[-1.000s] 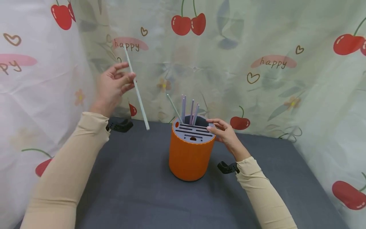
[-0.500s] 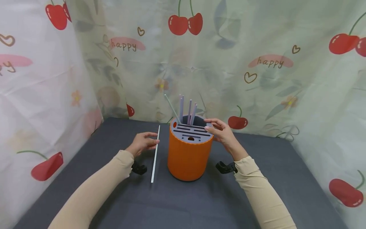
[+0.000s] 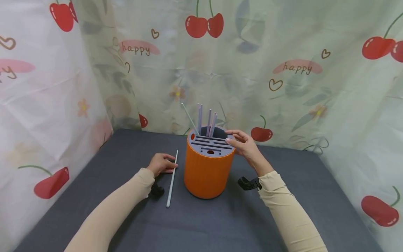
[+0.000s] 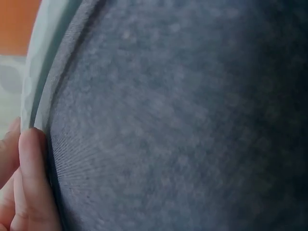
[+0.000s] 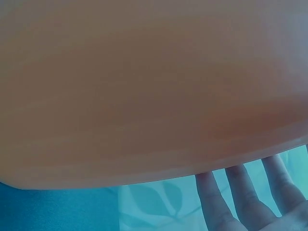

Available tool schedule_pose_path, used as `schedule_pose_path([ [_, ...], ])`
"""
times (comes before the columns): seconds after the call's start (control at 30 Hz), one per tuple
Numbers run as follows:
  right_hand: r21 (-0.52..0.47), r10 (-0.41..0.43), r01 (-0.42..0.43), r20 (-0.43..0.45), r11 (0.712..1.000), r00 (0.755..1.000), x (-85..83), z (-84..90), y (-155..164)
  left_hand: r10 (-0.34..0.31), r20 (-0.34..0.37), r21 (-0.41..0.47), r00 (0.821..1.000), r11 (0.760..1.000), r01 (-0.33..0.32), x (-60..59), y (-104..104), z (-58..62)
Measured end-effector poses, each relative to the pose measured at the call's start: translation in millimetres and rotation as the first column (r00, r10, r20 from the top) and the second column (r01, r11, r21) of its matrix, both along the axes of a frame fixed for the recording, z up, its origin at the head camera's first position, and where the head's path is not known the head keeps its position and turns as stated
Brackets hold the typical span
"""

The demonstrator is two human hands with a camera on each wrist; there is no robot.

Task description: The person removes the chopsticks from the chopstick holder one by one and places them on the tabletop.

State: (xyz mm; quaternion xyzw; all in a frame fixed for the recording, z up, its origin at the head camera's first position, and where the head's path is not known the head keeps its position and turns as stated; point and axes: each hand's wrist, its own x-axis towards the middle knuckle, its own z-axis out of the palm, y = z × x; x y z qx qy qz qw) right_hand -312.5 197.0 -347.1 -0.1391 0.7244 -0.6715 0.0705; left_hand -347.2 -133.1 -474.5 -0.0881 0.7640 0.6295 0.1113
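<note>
A pale straw (image 3: 171, 182) lies flat on the grey tablecloth (image 3: 126, 217), just left of an orange round holder (image 3: 206, 171). My left hand (image 3: 171, 164) rests on the cloth with curled fingertips on the straw's far half. In the left wrist view the fingers (image 4: 31, 183) sit against the straw (image 4: 38, 72). My right hand (image 3: 234, 140) touches the right rim of the holder's slotted grey top (image 3: 210, 145). Its fingers (image 5: 245, 197) show straight beside the orange wall (image 5: 144, 86). Several straws (image 3: 207, 122) stand in the holder's back opening.
A cherry-print curtain (image 3: 283, 70) hangs close behind and to both sides of the table. Black wrist mounts (image 3: 248, 183) sit on both sleeves. Grey cloth (image 4: 183, 120) spreads in front of the holder.
My left hand brought the straw down from the air to the table beside the holder, then slid it slightly nearer. The right hand has stayed at the holder's rim.
</note>
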Motion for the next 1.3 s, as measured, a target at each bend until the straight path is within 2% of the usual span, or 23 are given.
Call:
schedule_pose_path([
  [0.1, 0.002, 0.002, -0.002, -0.001, 1.000, 1.000, -0.1, -0.5, 1, 0.009, -0.001, -0.037, 1.000, 0.999, -0.009, -0.9, 3, -0.3],
  [0.43, -0.004, 0.015, -0.015, -0.001, 1.000, 1.000, -0.2, -1.4, 2, -0.019, 0.001, -0.112, 1.000, 0.993, 0.019, 1.5, 9, 4.0],
  [1.07, 0.003, 0.009, -0.009, -0.004, 1.000, 1.000, -0.4, -0.7, 2, -0.011, 0.024, -0.110, 1.000, 0.994, 0.014, 1.0, 8, 10.1],
  [1.13, 0.000, 0.008, -0.008, -0.003, 1.000, 1.000, -0.4, -0.7, 1, -0.019, 0.019, -0.060, 1.000, 0.998, 0.020, -0.4, 6, 14.2],
  [1.2, -0.001, 0.007, -0.007, -0.003, 1.000, 1.000, 0.0, -0.3, 0, -0.037, -0.008, 0.014, 0.999, 0.999, 0.037, -1.0, 4, 24.1],
  [1.3, 0.000, 0.003, -0.003, -0.005, 1.000, 1.000, 0.1, 0.0, 0, -0.081, -0.085, 0.134, 0.993, 0.987, 0.092, 0.9, 2, 53.3],
])
